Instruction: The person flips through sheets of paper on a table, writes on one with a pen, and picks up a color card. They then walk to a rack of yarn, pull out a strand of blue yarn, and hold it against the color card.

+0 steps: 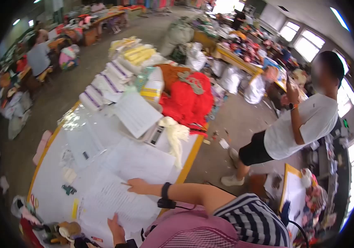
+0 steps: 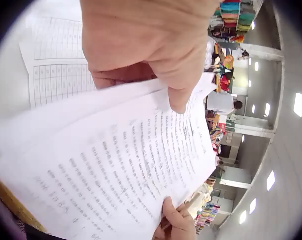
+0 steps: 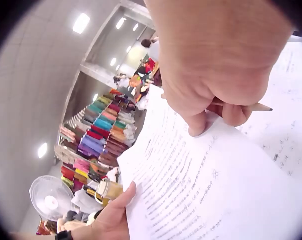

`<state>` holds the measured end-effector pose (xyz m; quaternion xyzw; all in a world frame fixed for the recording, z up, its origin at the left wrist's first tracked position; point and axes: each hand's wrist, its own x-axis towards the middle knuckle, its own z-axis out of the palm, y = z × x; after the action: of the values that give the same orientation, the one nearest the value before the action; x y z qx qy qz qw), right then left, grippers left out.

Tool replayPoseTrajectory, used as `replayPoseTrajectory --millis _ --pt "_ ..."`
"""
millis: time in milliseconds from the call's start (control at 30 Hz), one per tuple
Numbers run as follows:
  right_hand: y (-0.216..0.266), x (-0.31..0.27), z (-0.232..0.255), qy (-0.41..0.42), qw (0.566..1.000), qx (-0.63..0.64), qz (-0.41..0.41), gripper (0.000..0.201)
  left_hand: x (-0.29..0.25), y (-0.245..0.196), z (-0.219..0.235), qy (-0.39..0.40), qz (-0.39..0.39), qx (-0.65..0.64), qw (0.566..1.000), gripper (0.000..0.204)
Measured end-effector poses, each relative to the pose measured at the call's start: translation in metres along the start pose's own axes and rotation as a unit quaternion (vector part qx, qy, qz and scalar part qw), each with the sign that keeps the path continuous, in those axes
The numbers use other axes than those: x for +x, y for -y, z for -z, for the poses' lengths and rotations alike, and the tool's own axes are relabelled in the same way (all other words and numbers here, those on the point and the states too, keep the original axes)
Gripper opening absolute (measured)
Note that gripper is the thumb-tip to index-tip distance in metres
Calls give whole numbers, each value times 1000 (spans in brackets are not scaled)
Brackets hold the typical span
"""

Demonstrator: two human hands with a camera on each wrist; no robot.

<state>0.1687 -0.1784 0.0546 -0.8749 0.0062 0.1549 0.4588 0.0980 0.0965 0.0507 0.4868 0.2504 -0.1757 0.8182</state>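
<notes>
Printed sheets of paper (image 1: pixel 110 196), covered in lines of text, are held up over the near part of the white table. At their near edge, my left hand (image 1: pixel 117 229) grips the sheets; in the left wrist view its thumb (image 2: pixel 178 100) lies on the top page with the fingers tucked behind. My right hand (image 3: pixel 221 60) pinches the opposite edge between thumb and fingers. A pencil (image 3: pixel 261 107) is also held in that hand, its tip sticking out past the fingers. Under the sheets, a page with a printed grid (image 2: pixel 61 80) shows in the left wrist view.
A scale (image 1: pixel 157 135) with a paper on it, cream yarn (image 1: pixel 176 134) and red fabric (image 1: pixel 189 99) sit farther up the table. Scissors (image 1: pixel 34 201) and a yellow strip (image 1: pixel 75 208) lie at left. A person (image 1: pixel 301 120) stands at right.
</notes>
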Motion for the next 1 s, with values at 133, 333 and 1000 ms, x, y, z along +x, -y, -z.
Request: replayPoseTrajectory --millis 133,333,1000 --pt "-1 -13 15 -7 1000 3 12 34 -12 0 -32 -22 -55 103 993 44" --pt "19 -15 38 63 994 -85 38 43 -16 6 -20 -98 -34 121 987 39" --pt "384 26 191 182 886 185 384 53 -78 48 -14 -199 -184 28 962 32"
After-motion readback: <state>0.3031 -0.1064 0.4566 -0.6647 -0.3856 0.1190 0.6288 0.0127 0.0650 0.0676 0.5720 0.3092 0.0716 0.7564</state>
